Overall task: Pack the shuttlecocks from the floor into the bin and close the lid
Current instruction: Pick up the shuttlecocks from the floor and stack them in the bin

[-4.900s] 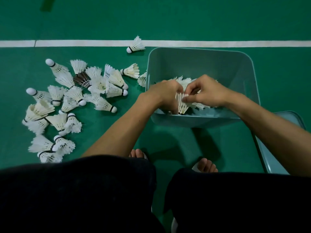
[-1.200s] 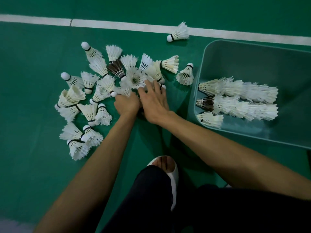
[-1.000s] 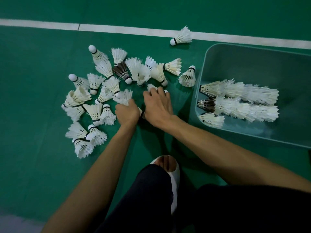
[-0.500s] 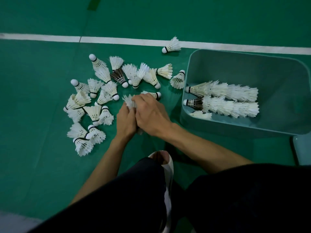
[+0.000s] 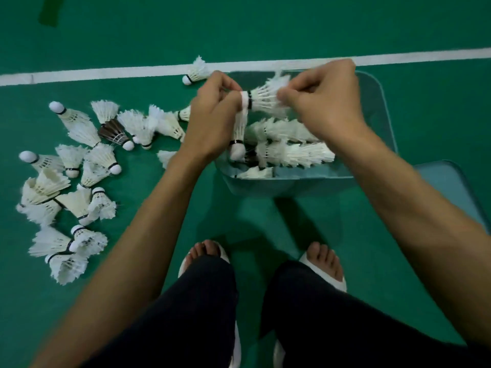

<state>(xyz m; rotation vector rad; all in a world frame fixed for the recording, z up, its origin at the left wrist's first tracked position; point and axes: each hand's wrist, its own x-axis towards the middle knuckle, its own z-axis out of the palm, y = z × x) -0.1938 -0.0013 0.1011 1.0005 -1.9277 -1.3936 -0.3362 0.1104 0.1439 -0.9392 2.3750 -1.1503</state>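
The person is crouching over the green floor [image 5: 265, 25], both hands raised above the open translucent bin [image 5: 268, 185]. The left hand [image 5: 212, 118] is gripping a hanging shuttlecock [image 5: 239, 131], its fingers [image 5: 225, 88] curled round the feather end while the cork is pointing down into the bin. The right hand [image 5: 326, 102] is pinching the feathers of a level shuttlecock [image 5: 261, 98], whose cork is pointing left and touching the left hand's fingertips, right at the top of the hanging one.

Inside the bin, two stacked rows [image 5: 295, 152] of shuttlecocks are lying on their sides, with one more against the near wall. A loose pile [image 5: 79, 176] is lying scattered on the floor to the left of the bin, one dark-feathered shuttlecock [image 5: 113, 132] among the white ones. A stray shuttlecock [image 5: 196, 73] is lying across the white line [image 5: 106, 73]. The lid [image 5: 446, 187] is lying flat on the floor just right of the bin. The person's feet are resting in white slippers [image 5: 334, 281] near the bin.
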